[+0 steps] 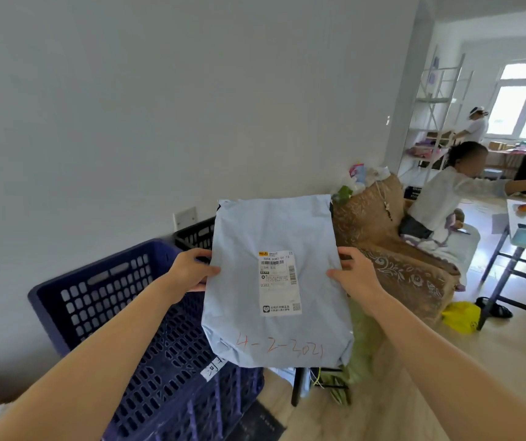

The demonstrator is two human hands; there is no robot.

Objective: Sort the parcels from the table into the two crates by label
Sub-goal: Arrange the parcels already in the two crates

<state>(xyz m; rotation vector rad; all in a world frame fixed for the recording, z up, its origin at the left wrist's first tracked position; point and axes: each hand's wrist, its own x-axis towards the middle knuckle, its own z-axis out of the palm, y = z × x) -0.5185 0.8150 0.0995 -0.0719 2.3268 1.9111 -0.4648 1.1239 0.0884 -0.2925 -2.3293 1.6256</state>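
Both hands hold the parcel [274,224] up in the air: left hand [191,270] and right hand [355,275] each pinch a side edge, thumbs on its front. It hangs upright, long axis vertical, label [279,283] facing the camera, red writing near its bottom. Beneath it to the left stands the blue crate [102,300], with the black crate [194,235] behind it against the white wall [160,106]. A sofa [392,249] stands to the right on the pale floor [414,393].

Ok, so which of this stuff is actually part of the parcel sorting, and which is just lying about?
Part of the job:
grey parcel, gripped at its sides by the left hand and right hand
shipping label on its front
blue crate
black crate behind it

Just lying about:
brown armchair
yellow bag on the floor
metal shelving
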